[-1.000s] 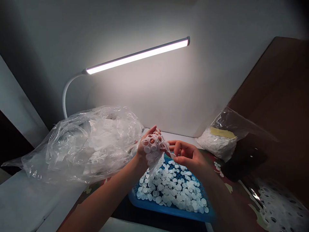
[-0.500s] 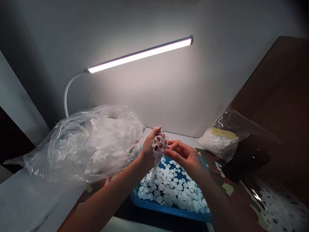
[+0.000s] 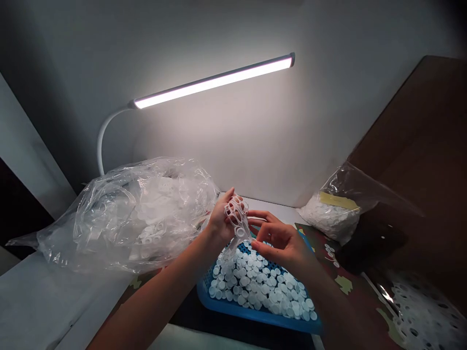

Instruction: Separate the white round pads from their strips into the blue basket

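A limp white sheet full of round holes (image 3: 241, 228) hangs from my left hand (image 3: 220, 216), whose fingers are bent around its upper part. Its lower end droops over the basket. At its right edge is my right hand (image 3: 279, 238), with fingers curved and the thumb apart from them; whether the fingertips touch the sheet I cannot tell. Below both hands, many small white discs (image 3: 255, 279) lie loose in a blue plastic basket (image 3: 251, 317).
A big clear plastic bag (image 3: 120, 218) of white pieces fills the left. At the back right stands a smaller bag (image 3: 330, 218) with a yellow label. More holed white sheets (image 3: 423, 311) lie at the lower right, beside a shiny metal tool (image 3: 388, 296). A lit lamp (image 3: 215, 82) hangs above.
The holed sheet was spread over my left fingers and now hangs slacker. My left hand has shifted slightly left. My right fingers and thumb have spread further apart.
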`<state>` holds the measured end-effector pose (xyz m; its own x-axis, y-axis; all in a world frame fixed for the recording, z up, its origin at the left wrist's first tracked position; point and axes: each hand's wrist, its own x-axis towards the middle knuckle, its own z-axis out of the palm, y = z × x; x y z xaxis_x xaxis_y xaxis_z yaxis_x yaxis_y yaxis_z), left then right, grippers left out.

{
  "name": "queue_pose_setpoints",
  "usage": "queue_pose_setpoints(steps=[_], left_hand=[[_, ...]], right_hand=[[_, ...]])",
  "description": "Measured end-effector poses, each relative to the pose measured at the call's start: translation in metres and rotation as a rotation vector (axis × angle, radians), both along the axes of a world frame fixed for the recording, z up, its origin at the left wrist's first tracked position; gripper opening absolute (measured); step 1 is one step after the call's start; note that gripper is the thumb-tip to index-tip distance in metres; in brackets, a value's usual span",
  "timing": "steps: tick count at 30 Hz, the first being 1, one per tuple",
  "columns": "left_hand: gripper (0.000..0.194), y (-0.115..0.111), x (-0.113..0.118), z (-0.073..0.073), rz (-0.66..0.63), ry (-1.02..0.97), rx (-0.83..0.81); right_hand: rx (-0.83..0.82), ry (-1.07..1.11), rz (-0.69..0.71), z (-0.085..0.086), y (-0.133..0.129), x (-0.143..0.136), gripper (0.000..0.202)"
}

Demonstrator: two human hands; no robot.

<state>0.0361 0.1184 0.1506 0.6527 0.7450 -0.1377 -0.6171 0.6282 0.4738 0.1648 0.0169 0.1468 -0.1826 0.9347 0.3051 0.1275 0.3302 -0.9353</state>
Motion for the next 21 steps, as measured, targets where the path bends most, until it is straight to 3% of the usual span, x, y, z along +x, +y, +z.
queue_pose_setpoints(steps=[5, 12, 18, 21], left_hand=[[0.05, 0.006, -0.004, 0.002, 0.007, 0.002, 0.008], [0.048, -0.006, 0.0, 0.003, 0.091, 0.012, 0.086], [0.04, -0.028, 0.012, 0.004, 0.387, 0.144, 0.272], [0.037, -0.034, 0.014, 0.005, 0.422, 0.153, 0.328]], right_hand=[[0.006, 0.001, 0.131, -0.001, -0.005, 0.0, 0.017], [-0.032, -0.034, -0.058, 0.004, -0.004, -0.009, 0.017], [-0.018, -0.136, -0.18, -0.004, 0.0, -0.015, 0.025], [0.004, -0.131, -0.183, -0.007, 0.0, -0.016, 0.021]])
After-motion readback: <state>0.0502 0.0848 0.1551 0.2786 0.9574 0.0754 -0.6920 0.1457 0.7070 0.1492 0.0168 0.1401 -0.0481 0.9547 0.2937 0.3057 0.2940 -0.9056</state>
